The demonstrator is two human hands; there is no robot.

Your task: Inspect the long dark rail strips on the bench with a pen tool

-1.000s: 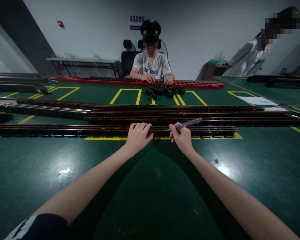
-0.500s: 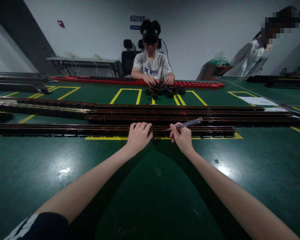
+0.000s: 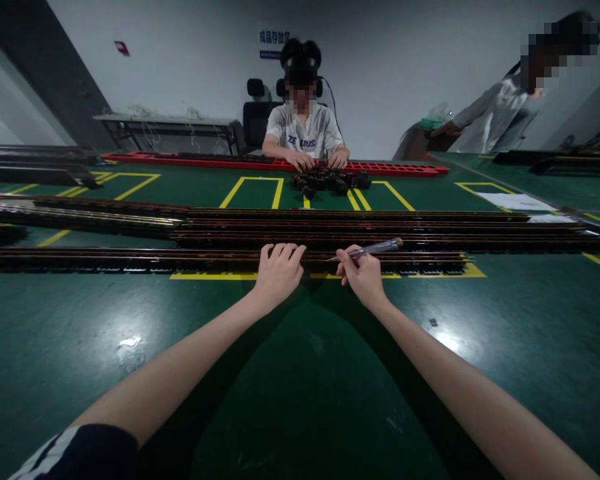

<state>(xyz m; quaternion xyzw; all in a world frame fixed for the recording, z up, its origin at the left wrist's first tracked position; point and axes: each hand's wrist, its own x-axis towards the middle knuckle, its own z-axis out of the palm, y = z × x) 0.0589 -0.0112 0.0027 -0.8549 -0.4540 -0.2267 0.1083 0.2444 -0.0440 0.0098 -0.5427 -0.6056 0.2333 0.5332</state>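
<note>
Right fingers (image 3: 348, 261) grip screwdriver (image 3: 380, 247), tip at dark strips (image 3: 130, 259); left fingers (image 3: 297, 255) curled over strips, cannot tell whether gripping.

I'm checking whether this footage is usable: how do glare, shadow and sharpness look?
Head view: bright glare patches on the green table, outside both forearms; head view: dark shadow along the forearms' inner sides; head view: the black strips merge in dark streaks, so fine detail is lost; head view: the thin tip of the clear-handled tool is hard to see.

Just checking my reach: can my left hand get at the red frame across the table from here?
Probably not without leaning: the red frame lies well beyond the left hand, with dark strips between.
</note>
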